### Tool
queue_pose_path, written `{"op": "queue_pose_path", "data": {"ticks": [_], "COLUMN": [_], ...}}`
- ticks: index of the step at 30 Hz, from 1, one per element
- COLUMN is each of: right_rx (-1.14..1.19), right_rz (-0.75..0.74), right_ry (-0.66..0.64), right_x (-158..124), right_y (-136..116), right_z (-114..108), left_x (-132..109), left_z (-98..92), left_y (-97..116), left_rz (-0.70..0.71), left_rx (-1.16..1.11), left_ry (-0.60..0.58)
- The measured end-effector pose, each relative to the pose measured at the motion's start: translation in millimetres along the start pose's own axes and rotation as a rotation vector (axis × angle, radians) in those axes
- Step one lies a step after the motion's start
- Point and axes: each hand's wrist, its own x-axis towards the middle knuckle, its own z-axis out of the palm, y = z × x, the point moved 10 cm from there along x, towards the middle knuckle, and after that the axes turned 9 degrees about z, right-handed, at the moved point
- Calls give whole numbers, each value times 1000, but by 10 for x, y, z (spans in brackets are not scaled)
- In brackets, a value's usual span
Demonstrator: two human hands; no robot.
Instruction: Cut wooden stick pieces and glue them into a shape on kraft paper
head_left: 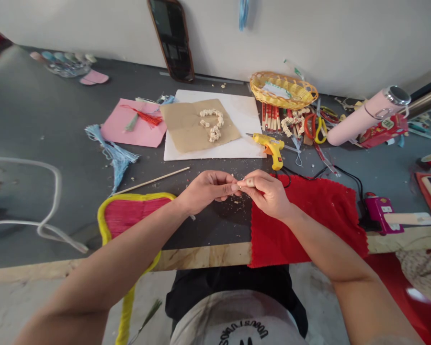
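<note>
My left hand and my right hand meet over the front of the grey table, fingertips pinched together. Between them is a tiny pale bit, too small to name. Pale crumbs lie on the table beneath. Just beyond my hands, small pale pieces form a curved, hook-like shape on folded brown paper, over a white board. A yellow glue gun rests at the board's right corner. Red cloth spreads under my right forearm; my left forearm crosses a pink fan with yellow edging.
A wooden stick and blue tassels lie left. A wicker basket, scissors and a pink flask stand back right. A phone leans on the wall. A purple power socket sits right, a white cord left.
</note>
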Motion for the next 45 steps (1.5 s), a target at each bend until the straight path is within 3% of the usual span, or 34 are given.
{"op": "queue_pose_path", "data": {"ticks": [11,45], "right_rx": [-71,-109], "right_rz": [-3,-99], "right_ry": [46,-11], "right_x": [-6,-10], "right_y": [-25,-95], "right_z": [-33,-27], "left_x": [-6,-28], "left_z": [6,-5], "left_y": [8,26], "left_rz": [3,-20], "left_rx": [-35,-7], "left_ry": [-4,26]}}
